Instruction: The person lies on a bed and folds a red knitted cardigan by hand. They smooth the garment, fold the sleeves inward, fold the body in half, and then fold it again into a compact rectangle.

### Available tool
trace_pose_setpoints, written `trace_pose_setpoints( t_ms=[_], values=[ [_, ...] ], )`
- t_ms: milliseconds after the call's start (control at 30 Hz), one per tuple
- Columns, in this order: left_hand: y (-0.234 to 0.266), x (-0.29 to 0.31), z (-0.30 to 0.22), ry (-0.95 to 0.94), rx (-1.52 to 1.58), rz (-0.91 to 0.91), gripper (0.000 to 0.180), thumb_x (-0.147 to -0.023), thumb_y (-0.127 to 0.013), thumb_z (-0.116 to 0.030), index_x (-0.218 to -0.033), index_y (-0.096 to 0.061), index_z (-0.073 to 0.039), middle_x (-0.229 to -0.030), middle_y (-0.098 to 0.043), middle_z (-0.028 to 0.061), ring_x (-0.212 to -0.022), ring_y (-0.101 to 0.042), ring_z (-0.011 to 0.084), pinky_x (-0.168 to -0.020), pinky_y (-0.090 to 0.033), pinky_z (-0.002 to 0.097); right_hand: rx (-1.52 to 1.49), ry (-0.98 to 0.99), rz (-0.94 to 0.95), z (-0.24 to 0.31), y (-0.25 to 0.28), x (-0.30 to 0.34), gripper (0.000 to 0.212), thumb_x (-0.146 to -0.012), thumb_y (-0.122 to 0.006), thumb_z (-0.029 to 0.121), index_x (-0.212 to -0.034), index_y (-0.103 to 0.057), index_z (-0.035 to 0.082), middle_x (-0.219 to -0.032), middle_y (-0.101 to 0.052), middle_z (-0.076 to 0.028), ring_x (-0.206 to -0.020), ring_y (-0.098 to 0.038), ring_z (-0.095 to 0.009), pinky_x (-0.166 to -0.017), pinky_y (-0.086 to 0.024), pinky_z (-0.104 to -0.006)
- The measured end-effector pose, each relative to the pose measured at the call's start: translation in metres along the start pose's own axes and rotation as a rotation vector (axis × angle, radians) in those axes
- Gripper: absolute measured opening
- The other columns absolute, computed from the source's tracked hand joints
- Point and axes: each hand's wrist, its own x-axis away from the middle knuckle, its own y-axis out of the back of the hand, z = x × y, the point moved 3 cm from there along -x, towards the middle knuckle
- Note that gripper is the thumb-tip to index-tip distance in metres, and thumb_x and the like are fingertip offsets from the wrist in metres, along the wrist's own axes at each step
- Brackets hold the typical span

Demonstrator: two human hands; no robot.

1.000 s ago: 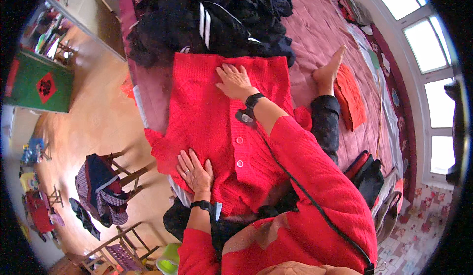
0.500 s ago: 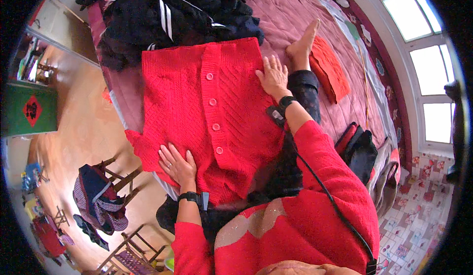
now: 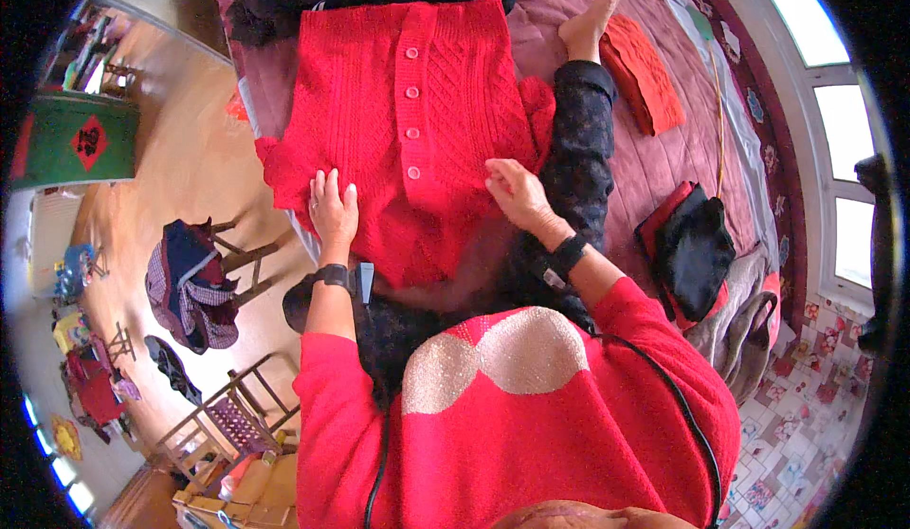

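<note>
A bed (image 3: 649, 164) with a quilted dusty-pink cover stretches beneath white-framed windows (image 3: 846, 136) at right, bright with daylight. Below them is a tile-patterned surface (image 3: 806, 425) in pink, white and brown. At left, a glossy tan floor (image 3: 194, 136) holds a green cabinet (image 3: 57, 155) and a wooden chair (image 3: 234, 423) with a woven seat.
</note>
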Motion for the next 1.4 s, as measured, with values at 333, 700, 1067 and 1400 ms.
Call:
trace_pose_setpoints(
  t_ms=[333,700,1067,1400],
  values=[
    [0.010,0.115,-0.071,-0.220,0.087,-0.061,0.051,-0.075,-0.077,-0.020,-0.118,-0.055,-0.005,-0.109,-0.056,0.0178,-0.099,-0.058,0.0364,-0.082,-0.050,0.0454,0.078,0.073,0.271,0.033,-0.074,0.044,0.030,-0.083,-0.067,0.024,-0.104,-0.061,0.003,-0.090,-0.065,-0.017,-0.088,-0.066,-0.034,-0.075,-0.052,-0.0437],
    [-0.006,0.092,-0.055,0.004,0.143,-0.042,0.026,-0.083,-0.062,-0.020,-0.107,-0.059,-0.010,-0.098,-0.060,0.0156,-0.091,-0.061,0.0403,-0.073,-0.052,0.0509,0.574,-0.047,0.484,0.036,-0.106,0.027,0.045,-0.086,-0.061,0.030,-0.117,-0.051,0.000,-0.108,-0.064,-0.021,-0.097,-0.065,-0.040,-0.084,-0.053,-0.0468],
    [-0.007,0.090,0.007,0.627,1.420,0.029,0.023,-0.084,-0.060,-0.015,-0.103,-0.065,-0.002,-0.099,-0.064,0.0043,-0.091,-0.059,0.0165,-0.086,-0.046,0.0318,-0.667,-0.491,0.298,-0.032,-0.059,0.027,0.034,-0.079,-0.053,0.000,-0.111,-0.066,0.001,-0.100,-0.069,-0.003,-0.094,-0.063,-0.017,-0.085,-0.049,-0.0321],
    [-0.020,0.088,0.010,0.687,1.306,0.062,0.030,-0.088,-0.067,-0.022,-0.107,-0.064,0.002,-0.103,-0.065,0.0040,-0.099,-0.058,0.0136,-0.090,-0.044,0.0294,0.118,-0.240,0.202,-0.002,-0.050,0.011,0.058,-0.076,-0.072,0.037,-0.122,-0.057,0.004,-0.114,-0.064,-0.021,-0.106,-0.062,-0.036,-0.092,-0.049,-0.0446]
  ],
)
